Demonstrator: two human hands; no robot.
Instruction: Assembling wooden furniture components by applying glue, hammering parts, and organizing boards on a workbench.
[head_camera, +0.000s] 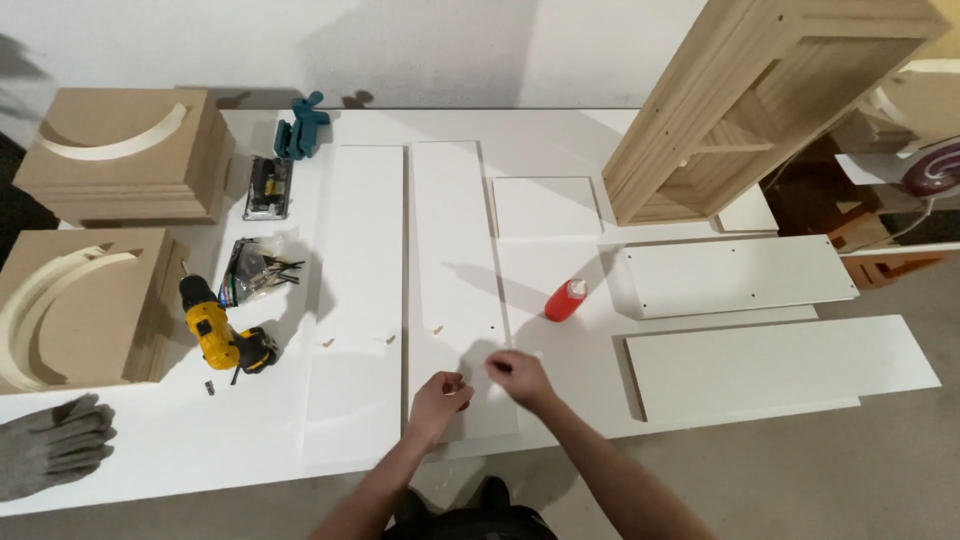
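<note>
Left hand: the left hand (437, 393) rested over the near end of the white board (455, 290), fingers curled in around something too small to make out.
Right hand: the right hand (520, 375) hovered just beside the left, fingertips pinched together; what they held could not be told.
Board: its long axis ran away from the person toward the wall, with small wooden pegs (437, 329) standing upright just beyond the left hand.
Nearer hand: the left was closer to the pegs; the right was closer to the red bottle (565, 300).
Bottle: a red squeeze bottle, tilted, lay up and to the right of the right hand, apart from it.
Packages: a clear bag of dark screws (255, 268) sat far left beside a yellow drill (225, 335); a flat grey-labelled pack (268, 187) lay beyond it.
</note>
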